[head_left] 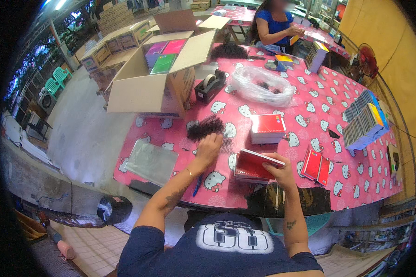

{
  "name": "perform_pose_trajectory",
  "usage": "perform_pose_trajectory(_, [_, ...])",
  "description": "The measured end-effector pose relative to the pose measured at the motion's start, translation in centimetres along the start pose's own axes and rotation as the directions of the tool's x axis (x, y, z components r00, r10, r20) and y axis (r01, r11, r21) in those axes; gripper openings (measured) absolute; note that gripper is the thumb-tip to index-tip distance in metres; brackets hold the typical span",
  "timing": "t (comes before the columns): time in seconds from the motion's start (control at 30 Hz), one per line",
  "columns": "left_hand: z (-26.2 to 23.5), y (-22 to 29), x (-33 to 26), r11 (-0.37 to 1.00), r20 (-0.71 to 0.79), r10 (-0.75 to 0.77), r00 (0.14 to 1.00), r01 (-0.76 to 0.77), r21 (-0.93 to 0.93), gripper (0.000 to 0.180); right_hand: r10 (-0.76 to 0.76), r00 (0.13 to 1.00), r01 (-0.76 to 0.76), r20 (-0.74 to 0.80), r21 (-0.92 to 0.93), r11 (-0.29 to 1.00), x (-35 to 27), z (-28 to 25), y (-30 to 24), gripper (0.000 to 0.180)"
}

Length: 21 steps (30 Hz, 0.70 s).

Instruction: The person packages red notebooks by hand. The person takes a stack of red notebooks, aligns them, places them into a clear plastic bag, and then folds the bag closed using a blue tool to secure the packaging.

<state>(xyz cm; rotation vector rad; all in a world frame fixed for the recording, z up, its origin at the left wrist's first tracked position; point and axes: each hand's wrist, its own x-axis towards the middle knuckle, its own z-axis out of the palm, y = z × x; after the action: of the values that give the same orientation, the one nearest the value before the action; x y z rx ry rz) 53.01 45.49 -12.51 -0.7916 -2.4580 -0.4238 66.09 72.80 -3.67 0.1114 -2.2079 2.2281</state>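
Observation:
My left hand point(209, 148) reaches to a bunch of black toothed binding wires point(205, 128), its fingers closed at the near end of the bunch. A thin comb-like wire point(226, 146) shows beside those fingertips. With my right hand point(278, 170) I grip the right edge of a red-covered notebook point(252, 166) near the table's front edge. It is tilted up over more red sheets. Just beyond lies a stack of red notebooks point(268, 125), and to the right are further red notebooks point(315, 167).
An open carton point(138, 94) holds colored notebooks. A tape dispenser point(211, 86), a bundle of clear plastic point(263, 86) and clear sheets point(151, 161) lie on the pink table cover point(305, 131). Bound notebooks point(366, 122) stand at right. Another person point(277, 27) works at the far side.

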Motion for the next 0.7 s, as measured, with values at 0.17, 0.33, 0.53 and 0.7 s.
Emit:
perform_pose_trajectory(0.17, [-5.8,3.0,1.6,0.844,-0.013,-0.304,0.953,0.263,-0.468,0.028,0.005,1.0,-0.005,-0.009,-0.05,0.999,-0.1,-0.6,0.7,0.027])
perform_pose_trajectory(0.33, [-12.0,6.4,1.3,0.627,0.041,-0.239,0.97,0.186,-0.756,0.022,-0.033,0.999,0.033,-0.016,-0.032,0.999,-0.2,-0.4,0.8,0.028])
perform_pose_trajectory(0.53, [-12.3,6.9,1.7,0.745,-0.03,-0.099,0.995,0.054,-0.665,0.022,-0.027,1.0,0.025,-0.015,-0.091,0.995,0.0,0.3,-0.1,0.029])
perform_pose_trajectory(0.7, [-11.4,6.8,1.7,0.719,-0.039,-0.13,0.991,0.067,-0.692,0.015,-0.031,0.999,0.03,-0.022,-0.056,0.998,0.0,0.2,0.4,0.028])
